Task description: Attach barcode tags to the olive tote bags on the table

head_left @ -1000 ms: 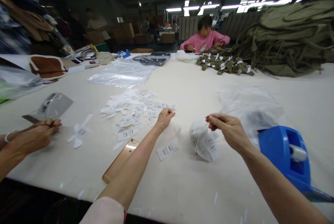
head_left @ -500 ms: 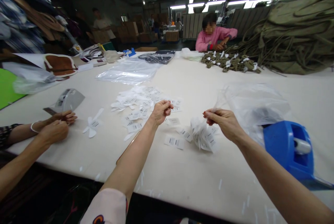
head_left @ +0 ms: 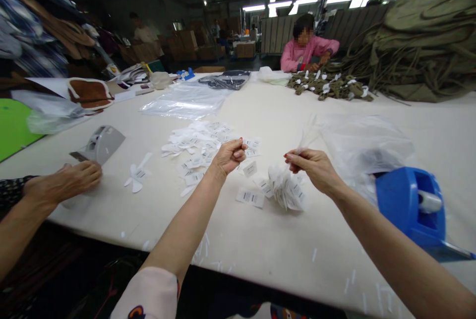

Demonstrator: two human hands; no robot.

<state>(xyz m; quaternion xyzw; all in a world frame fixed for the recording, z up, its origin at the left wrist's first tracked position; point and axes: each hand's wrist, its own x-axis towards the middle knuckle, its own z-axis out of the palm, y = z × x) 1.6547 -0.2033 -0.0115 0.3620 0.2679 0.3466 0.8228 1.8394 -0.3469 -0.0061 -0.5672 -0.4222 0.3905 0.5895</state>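
Observation:
My left hand (head_left: pixel 231 155) is closed in a pinch above the table's middle; what its fingertips hold is too small to make out. Just below them a small printed label (head_left: pixel 250 168) stands tilted. My right hand (head_left: pixel 310 165) pinches thin translucent strands (head_left: pixel 310 133) that fan out above its fingers. A bunch of white printed labels (head_left: pixel 287 190) hangs beneath this hand, apparently on those strands. Another label (head_left: pixel 250 197) lies flat on the table between my forearms. Beyond my left hand spreads a loose pile of white labels (head_left: pixel 199 140).
A blue tape dispenser (head_left: pixel 411 205) stands by my right forearm, a grey dispenser (head_left: pixel 102 143) at left. A co-worker's hand (head_left: pixel 67 182) is beside the grey one. Clear plastic bags (head_left: pixel 186 100) lie farther back. Across the table, a person in pink (head_left: pixel 307 51) handles olive straps (head_left: pixel 330 86).
The small label under my left hand has tilted up from lying flatter. My right hand has shifted slightly left. The co-worker's hands at left have moved toward the grey dispenser.

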